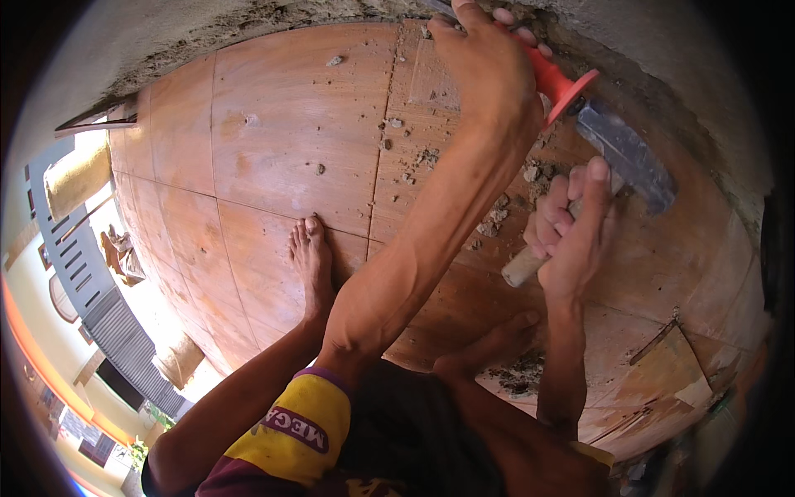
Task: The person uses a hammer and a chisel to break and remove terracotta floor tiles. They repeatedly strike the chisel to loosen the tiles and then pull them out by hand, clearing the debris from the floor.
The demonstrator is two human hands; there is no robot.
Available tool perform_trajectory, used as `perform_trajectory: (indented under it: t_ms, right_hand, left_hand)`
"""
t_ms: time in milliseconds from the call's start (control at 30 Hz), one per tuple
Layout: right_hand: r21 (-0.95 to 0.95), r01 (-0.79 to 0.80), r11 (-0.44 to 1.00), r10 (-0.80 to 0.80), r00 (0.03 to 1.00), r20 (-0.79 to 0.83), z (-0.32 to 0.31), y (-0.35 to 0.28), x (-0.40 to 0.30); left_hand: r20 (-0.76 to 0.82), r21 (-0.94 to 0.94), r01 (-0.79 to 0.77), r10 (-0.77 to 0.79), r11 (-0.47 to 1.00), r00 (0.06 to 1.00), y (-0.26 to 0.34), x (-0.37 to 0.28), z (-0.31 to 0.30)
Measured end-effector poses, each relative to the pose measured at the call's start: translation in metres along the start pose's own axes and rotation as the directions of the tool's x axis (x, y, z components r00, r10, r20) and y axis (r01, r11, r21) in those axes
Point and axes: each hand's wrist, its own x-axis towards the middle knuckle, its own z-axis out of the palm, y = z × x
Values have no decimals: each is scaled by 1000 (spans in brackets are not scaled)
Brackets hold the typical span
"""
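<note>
My left hand [487, 68] is wrapped around the red guarded grip of a cold chisel [553, 81] at the foot of the wall. Part of the chisel's metal shank shows past my fingers at the top edge; its tip is out of view. My right hand [577, 227] grips a club hammer by its pale wooden handle [523, 266]. The dark steel hammer head [624, 155] is at the chisel's struck end, close to the round red guard; whether they touch is hard to tell. Broken mortar bits [494, 217] lie beneath my hands.
A rough, chipped wall base [205, 40] runs along the top. Reddish-brown floor tiles [292, 118] carry scattered crumbs. My bare feet [308, 255] stand on them. At right lies a broken tile piece [667, 366]. Pale columns [77, 177] and a grey gate [127, 341] are at left.
</note>
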Motion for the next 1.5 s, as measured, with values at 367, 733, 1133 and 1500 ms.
perform_trajectory:
  t_ms: [367, 733, 1133, 1500]
  right_hand:
    - [-25, -2, 1000, 2, 1000, 5, -11, -27, -3]
    - [30, 67, 997, -66, 998, -3, -20, -22, -7]
    - [-882, 360, 303, -87, 932, 351, -125, 98, -81]
    - [-864, 496, 82, -60, 868, 493, -118, 115, -82]
  left_hand:
    - [-106, -119, 251, -263, 961, 959, 20, 2, 3]
    - [-61, -108, 211, -219, 971, 974, 33, 8, -9]
    - [234, 972, -234, -112, 13, 966, 49, -90, -153]
    - [808, 546, -785, -64, -292, 586, 33, 46, -118]
